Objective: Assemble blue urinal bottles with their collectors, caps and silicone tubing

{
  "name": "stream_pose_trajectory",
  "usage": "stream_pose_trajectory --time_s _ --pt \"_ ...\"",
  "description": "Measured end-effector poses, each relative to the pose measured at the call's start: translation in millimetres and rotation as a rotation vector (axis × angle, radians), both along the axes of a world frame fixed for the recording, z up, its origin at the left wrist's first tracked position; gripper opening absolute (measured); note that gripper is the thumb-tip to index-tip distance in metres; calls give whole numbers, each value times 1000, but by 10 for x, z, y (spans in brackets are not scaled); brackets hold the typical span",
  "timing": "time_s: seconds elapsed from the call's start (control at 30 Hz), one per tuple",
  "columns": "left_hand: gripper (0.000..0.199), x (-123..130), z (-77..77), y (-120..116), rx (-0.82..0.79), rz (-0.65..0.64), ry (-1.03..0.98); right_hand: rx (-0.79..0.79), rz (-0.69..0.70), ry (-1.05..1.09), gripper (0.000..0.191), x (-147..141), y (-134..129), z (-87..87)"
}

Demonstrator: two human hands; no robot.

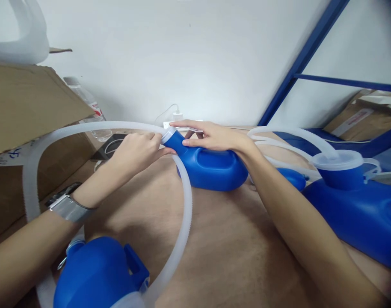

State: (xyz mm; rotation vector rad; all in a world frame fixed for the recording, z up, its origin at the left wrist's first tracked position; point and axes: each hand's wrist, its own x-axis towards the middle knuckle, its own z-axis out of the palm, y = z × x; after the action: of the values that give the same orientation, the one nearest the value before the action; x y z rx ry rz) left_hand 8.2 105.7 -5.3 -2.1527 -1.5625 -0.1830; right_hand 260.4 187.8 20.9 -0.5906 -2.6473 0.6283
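A blue plastic urinal bottle (214, 171) with a translucent white cap (168, 135) lies on its side on the brown tabletop (221, 239), its neck to the left. My left hand (142, 149) is closed around the cap end, thumb along the neck's underside. Lying over the neck and upper body, my right hand (211, 134) grips the bottle, its index finger reaching the cap. A white ribbed hose (102, 125) arcs leftward from the cap. Another hose length (187, 205) rises from the front and passes behind my left hand, where its end is hidden.
A second blue bottle (93, 273) lies front left, and a third (359, 209) with hose and cap sits right. A cardboard box (31, 102) and a clear water bottle (89, 105) stand left. A blue metal frame (298, 68) rises right. A charger (177, 115) is behind my hands.
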Motion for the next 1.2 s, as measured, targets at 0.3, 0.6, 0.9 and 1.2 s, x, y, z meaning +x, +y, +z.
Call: stream_pose_trajectory --time_s 0.3,0.6,0.9,1.2 --pt "53 -35 -195 64 81 0 -31 -23 12 19 65 -44 3 24" --pt "56 29 -188 20 99 49 -39 -108 -43 32 71 -55 4 -2" --pt "80 55 -56 -93 181 48 82 -148 -160 14 81 5 -71 32" --pt "74 31 -23 -31 105 43 46 -32 5 23 69 -33 -24 5"
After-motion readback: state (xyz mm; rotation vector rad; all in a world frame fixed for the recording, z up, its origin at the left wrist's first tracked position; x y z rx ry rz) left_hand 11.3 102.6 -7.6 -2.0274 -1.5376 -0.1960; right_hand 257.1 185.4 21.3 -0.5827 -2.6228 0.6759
